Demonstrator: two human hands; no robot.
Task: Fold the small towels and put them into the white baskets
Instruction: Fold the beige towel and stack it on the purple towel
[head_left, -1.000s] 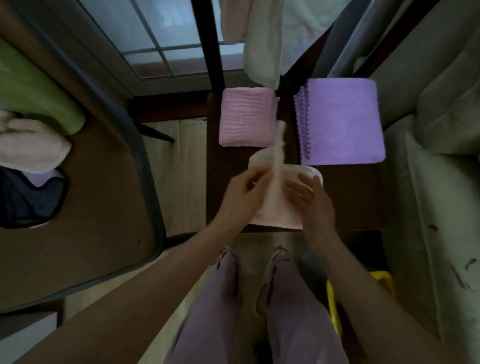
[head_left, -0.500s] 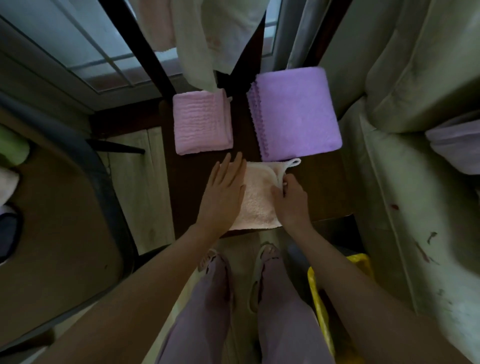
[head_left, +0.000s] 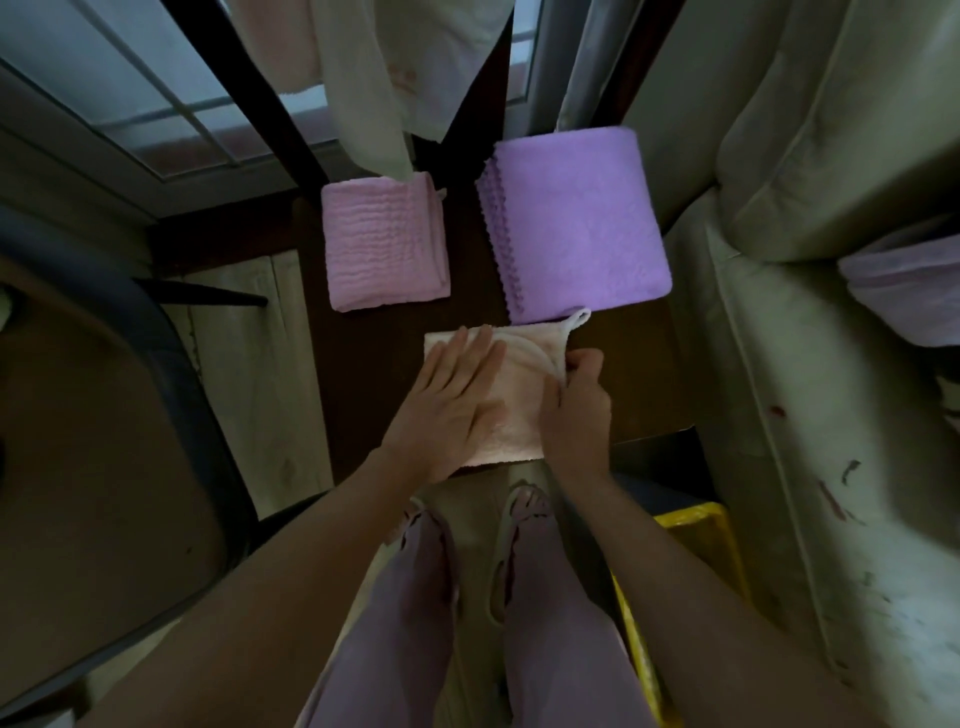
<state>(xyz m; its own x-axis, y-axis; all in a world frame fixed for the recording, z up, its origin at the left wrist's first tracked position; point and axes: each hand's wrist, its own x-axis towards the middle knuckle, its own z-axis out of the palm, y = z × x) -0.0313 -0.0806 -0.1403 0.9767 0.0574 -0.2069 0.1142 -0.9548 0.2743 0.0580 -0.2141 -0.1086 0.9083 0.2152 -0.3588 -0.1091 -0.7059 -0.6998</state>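
A pale pink small towel (head_left: 519, 384) lies folded on the dark wooden stool (head_left: 639, 384) near its front edge. My left hand (head_left: 452, 410) lies flat on the towel's left half, fingers straight. My right hand (head_left: 576, 405) pinches the towel's right edge, close to its white hanging loop (head_left: 579, 319). Behind it lie a folded pink towel (head_left: 384, 241) at the left and a folded purple towel (head_left: 574, 223) at the right. No white basket is in view.
Pale towels (head_left: 395, 67) hang above the stool's far end. A brown table with a dark rim (head_left: 171, 395) stands at the left. A cream sofa (head_left: 810, 364) runs along the right, with a lilac cloth (head_left: 904, 280) on it. A yellow bin (head_left: 696, 551) sits below the stool.
A second ago both hands held the pale towel's fold upright; it now lies flat. My left hand has slid right across it, pressing, and my right hand took hold of the right edge.
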